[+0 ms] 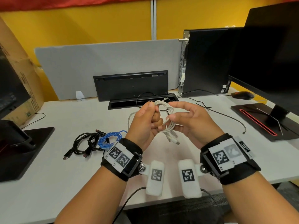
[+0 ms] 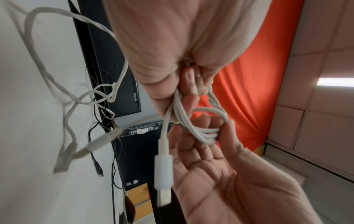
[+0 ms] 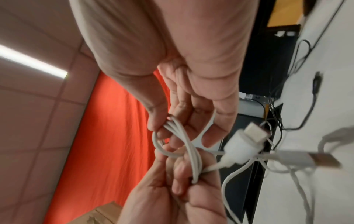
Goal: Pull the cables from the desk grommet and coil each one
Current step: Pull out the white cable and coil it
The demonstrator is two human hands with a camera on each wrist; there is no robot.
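The white cable (image 1: 168, 120) is held up above the desk (image 1: 64, 183) between both hands, in front of the long black grommet slot (image 1: 142, 103) at the back of the desk. Most of it is gathered into a small bundle of loops; two white plugs (image 1: 174, 139) dangle below the bundle, and a second, thinner white cable (image 2: 38, 60) with a clear clip plug trails off to the left of the hands – whether it is tangled with the bundle cannot be told.

The left hand (image 1: 145, 125) has its fingers curled tight round one side of the loops, thumb pressed on top. The right hand (image 1: 192, 122) pinches the other side of the loops between thumb and fingertips; the right wrist view shows its fingers (image 3: 220, 121) bent round the strands, with one loop passing between them.

To the left on the desk lie a coiled black cable (image 1: 84, 143) and a coiled blue cable (image 1: 110, 138), touching each other – both well apart from the slot. A thin black cable (image 1: 226, 117) runs loose from the slot across the desk to the right.

Behind the slot a black keyboard (image 1: 131, 84) leans upright against a grey divider (image 1: 105, 62). A black computer tower (image 1: 208, 62) stands to its right, then a monitor (image 1: 271, 54) on its stand with a mouse (image 1: 242, 95) near it. A cardboard box (image 1: 19, 78) leans at the far left
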